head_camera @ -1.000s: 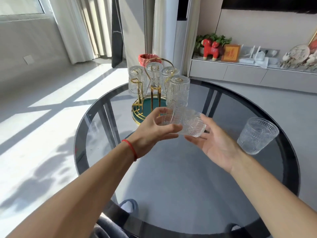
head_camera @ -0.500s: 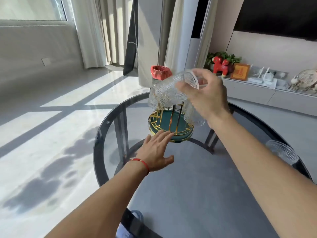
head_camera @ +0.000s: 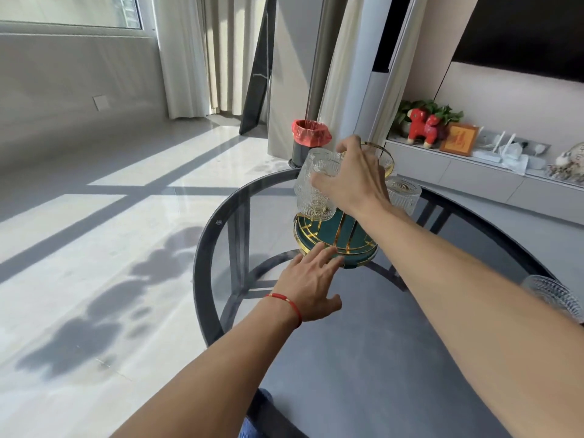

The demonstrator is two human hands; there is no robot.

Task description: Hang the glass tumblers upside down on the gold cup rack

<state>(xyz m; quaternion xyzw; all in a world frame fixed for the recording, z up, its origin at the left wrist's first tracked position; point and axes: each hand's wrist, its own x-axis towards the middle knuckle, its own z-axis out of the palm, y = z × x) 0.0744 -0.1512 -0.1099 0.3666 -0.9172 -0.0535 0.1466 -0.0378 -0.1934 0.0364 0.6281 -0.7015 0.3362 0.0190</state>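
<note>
The gold cup rack (head_camera: pixel 339 241) with its green round base stands on the far part of the round glass table (head_camera: pixel 202 248). My right hand (head_camera: pixel 350 181) grips a ribbed glass tumbler (head_camera: pixel 316 192), held upside down over the rack's left side. Another upside-down tumbler (head_camera: pixel 403 197) hangs on the rack's right side; others are hidden behind my hand. My left hand (head_camera: pixel 311 286) lies flat with fingers spread, fingertips touching the rack's base rim. One loose tumbler (head_camera: pixel 553 297) stands at the table's right edge, partly cut off by my right arm.
A dark bin with a red bag (head_camera: pixel 308 140) stands on the floor behind the table. A low white shelf (head_camera: pixel 474 172) with ornaments runs along the right wall. Sunlit floor lies to the left.
My right hand has turned the tumbler from tilted to upside down and lowered it onto the rack's left side. My left hand has slid forward to the base rim.
</note>
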